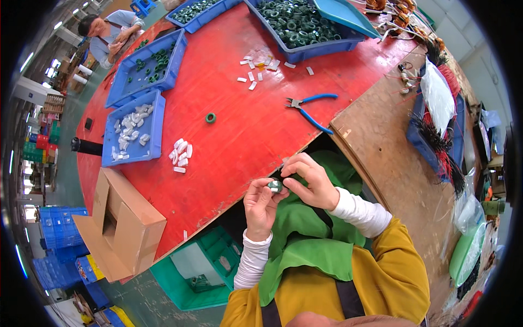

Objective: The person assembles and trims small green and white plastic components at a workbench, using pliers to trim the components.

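Just off the table's front edge, my left hand (259, 208) pinches a small dark green ring (275, 186) with a white patch on its side. My right hand (315, 184) is closed right beside the ring, thumb and fingers drawn together; what lies between those fingertips is too small to make out. On the red table (229, 147) ahead, a single green ring (211, 117) lies alone. To its left is a little pile of white pieces (181, 153). Pliers with blue handles (311, 107) rest spread apart near the table's right edge.
Blue trays hold green rings (295, 53) at the back and white pieces (158, 126) at left. An open cardboard box (143, 220) stands at the front left, above a green crate (163, 278). A wooden bench (392, 136) adjoins on the right. Another person (106, 39) works far left.
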`<state>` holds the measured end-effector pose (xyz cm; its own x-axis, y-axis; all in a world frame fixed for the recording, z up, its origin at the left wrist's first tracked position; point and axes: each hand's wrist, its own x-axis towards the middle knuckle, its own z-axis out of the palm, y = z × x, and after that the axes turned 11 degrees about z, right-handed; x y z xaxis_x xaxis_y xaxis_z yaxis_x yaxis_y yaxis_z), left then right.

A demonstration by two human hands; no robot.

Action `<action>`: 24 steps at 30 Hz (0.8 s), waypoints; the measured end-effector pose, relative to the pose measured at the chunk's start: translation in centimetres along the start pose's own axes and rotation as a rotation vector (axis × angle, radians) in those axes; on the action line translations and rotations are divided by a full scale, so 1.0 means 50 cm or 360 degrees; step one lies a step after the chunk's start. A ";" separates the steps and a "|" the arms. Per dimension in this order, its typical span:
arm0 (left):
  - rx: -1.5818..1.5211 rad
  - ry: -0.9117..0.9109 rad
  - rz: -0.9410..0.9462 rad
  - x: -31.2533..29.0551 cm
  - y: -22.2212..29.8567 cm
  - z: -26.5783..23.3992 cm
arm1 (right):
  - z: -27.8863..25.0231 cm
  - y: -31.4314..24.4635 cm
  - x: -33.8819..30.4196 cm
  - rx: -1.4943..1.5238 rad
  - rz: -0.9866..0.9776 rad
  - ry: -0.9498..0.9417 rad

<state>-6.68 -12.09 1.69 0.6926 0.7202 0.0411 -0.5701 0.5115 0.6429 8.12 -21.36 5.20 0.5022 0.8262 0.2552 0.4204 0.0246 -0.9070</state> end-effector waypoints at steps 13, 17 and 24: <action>-0.0221 0.0190 -0.0049 -0.001 -0.018 -0.013 | 0.043 -0.013 -0.030 -0.0477 -0.0621 0.0297; -0.0362 0.0353 -0.0125 -0.014 -0.026 -0.008 | 0.056 -0.005 -0.049 -0.0377 -0.0476 0.0358; -0.0349 0.0256 -0.0054 -0.012 -0.029 0.002 | 0.023 -0.012 -0.010 -0.0346 -0.0438 0.0454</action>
<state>-6.23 -13.31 0.84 0.6438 0.7571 -0.1108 -0.6419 0.6132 0.4604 6.74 -21.11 5.24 0.5249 0.6168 0.5866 0.7010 0.0777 -0.7089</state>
